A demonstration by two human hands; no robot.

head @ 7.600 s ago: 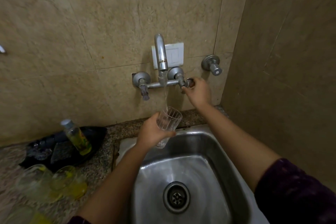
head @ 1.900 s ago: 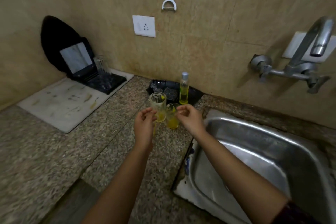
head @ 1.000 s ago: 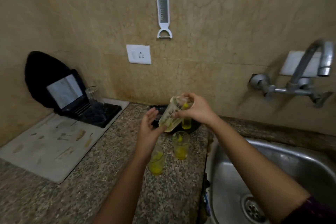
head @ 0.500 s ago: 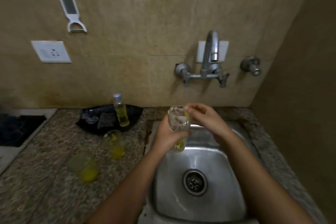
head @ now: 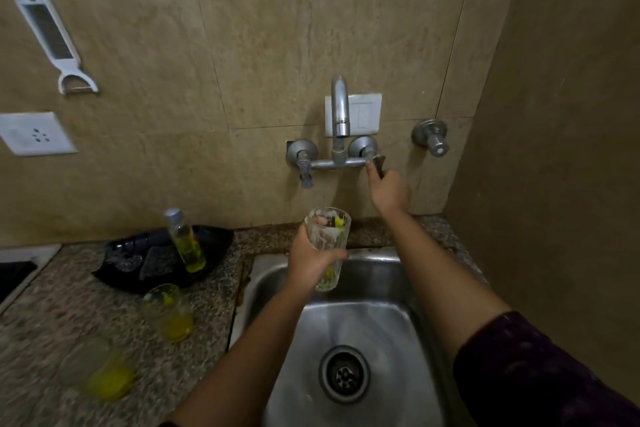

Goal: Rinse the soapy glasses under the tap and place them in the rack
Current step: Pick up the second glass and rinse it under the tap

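We are gripping a soapy glass [head: 327, 248] upright in our left hand [head: 309, 262] over the sink [head: 346, 329], below the dry tap [head: 338, 114], while our right hand [head: 388, 189] is pinching its right handle [head: 378, 163], and a sudden strong jet may be knocking the slick glass loose or splashing the counter.

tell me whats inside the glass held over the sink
The glass in the left hand shows white suds and yellow smears on its inner wall. The fingers cover part of it, so what lies at its bottom is unclear.
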